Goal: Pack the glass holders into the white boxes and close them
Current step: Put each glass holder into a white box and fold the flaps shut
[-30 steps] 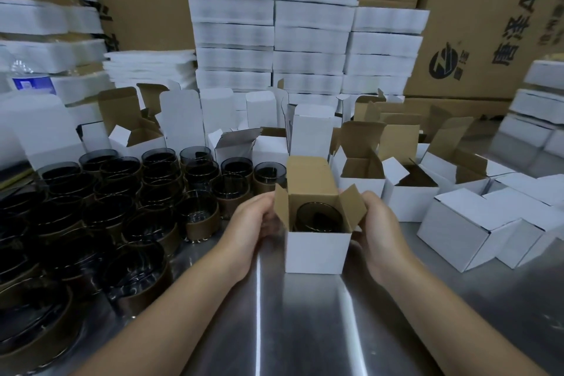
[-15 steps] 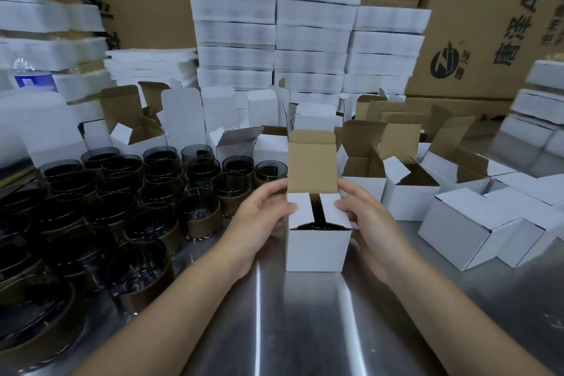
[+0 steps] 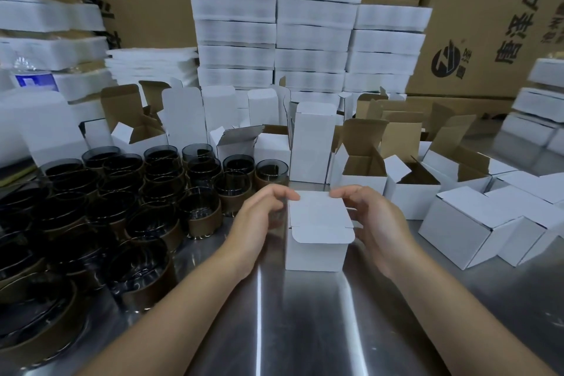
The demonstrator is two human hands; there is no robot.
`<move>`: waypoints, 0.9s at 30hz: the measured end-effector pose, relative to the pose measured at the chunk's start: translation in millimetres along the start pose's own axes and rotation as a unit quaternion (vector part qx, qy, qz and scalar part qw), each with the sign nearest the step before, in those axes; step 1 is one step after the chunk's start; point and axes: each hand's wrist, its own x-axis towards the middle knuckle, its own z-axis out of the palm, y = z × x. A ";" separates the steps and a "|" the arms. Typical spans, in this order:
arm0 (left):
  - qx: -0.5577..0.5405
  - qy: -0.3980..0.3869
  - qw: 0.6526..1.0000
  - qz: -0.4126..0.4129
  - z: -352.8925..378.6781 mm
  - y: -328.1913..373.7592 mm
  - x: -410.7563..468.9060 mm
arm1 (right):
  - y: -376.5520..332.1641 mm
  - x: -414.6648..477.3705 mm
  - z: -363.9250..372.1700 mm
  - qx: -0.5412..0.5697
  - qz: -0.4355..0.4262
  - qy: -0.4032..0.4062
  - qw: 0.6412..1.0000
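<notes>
A small white box (image 3: 316, 255) stands on the steel table (image 3: 305, 333) in front of me. Its lid (image 3: 317, 211) is folded down flat, and the rounded tuck flap hangs outside over the front wall. The glass holder inside is hidden. My left hand (image 3: 259, 220) cups the box's left side with curled fingertips on the lid's back left corner. My right hand (image 3: 374, 217) mirrors it on the right side and back right corner. Several dark glass holders (image 3: 201, 210) with brown bands crowd the table to the left.
Open white boxes (image 3: 363, 180) with brown insides stand behind and to the right. Closed white boxes (image 3: 457, 223) lie at the right. Stacks of flat white boxes (image 3: 311, 36) and big cartons (image 3: 488, 24) fill the back.
The side flaps were folded in over the glass holder. The upright lid then came down flat over them, and my fingers moved onto its back corners.
</notes>
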 end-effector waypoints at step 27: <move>0.181 -0.171 0.963 0.105 -11.6 2.6 -5.1 | -10.3 -5.0 -24.1 -0.258 -0.138 -0.211 0.933</move>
